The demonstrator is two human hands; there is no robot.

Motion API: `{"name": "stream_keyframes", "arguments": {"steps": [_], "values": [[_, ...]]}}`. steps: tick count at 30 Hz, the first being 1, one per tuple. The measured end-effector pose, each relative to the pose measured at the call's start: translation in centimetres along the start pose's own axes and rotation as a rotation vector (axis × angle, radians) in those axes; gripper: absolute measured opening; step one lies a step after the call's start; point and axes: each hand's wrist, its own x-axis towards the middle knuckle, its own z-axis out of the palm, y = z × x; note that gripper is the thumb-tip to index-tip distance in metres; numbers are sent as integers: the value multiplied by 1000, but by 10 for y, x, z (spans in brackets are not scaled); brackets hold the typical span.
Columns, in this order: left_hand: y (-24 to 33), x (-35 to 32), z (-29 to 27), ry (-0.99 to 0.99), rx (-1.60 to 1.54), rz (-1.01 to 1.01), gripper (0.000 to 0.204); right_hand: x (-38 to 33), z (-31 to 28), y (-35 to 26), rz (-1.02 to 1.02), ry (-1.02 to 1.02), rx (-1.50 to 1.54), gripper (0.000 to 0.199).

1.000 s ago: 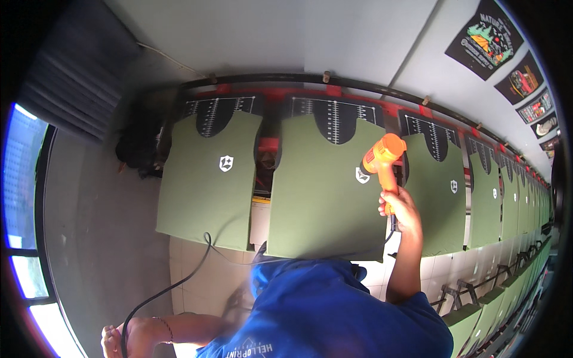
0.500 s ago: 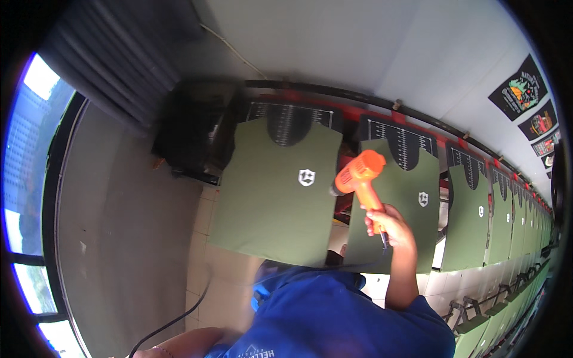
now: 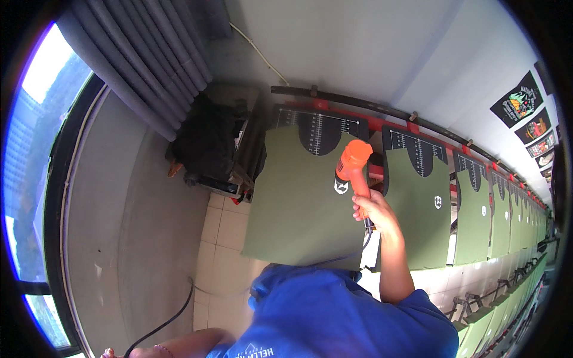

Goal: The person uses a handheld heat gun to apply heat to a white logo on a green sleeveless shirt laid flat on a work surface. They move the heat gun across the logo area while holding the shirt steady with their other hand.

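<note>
Fingers (image 3: 359,207) of the right hand (image 3: 381,212) wrap the handle (image 3: 359,184) of the orange heat gun (image 3: 356,153), right of centre over green cloth (image 3: 304,209); it looks light, stiff, probably hot-nosed, so best held there. Lower left, the left hand (image 3: 141,353) meets a black cord (image 3: 173,322), grip unclear.

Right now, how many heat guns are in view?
1: the orange heat gun in the right hand, its nozzle partly covering the white badge on the nearest green cloth. More could be hidden.
</note>
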Motion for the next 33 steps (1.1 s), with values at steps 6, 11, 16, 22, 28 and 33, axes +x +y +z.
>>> {"name": "stream_keyframes", "arguments": {"steps": [6,11,16,22,28,33], "values": [[-15,5,7,9,-16,25,51,1,5,3,-32,10,21,24],[-4,-20,49,165,2,-40,50,1,10,-3,-15,11,23,23],[-22,-35,42,126,41,-26,57,4,1,3,-1,24,74,23],[-6,-44,70,39,-34,46,50,6,2,2,7,18,62,25],[-3,-48,73,87,-74,-30,50,6,3,0,7,22,52,24],[-1,-48,73,92,-108,-45,50,2,7,-3,13,21,37,21]]}}
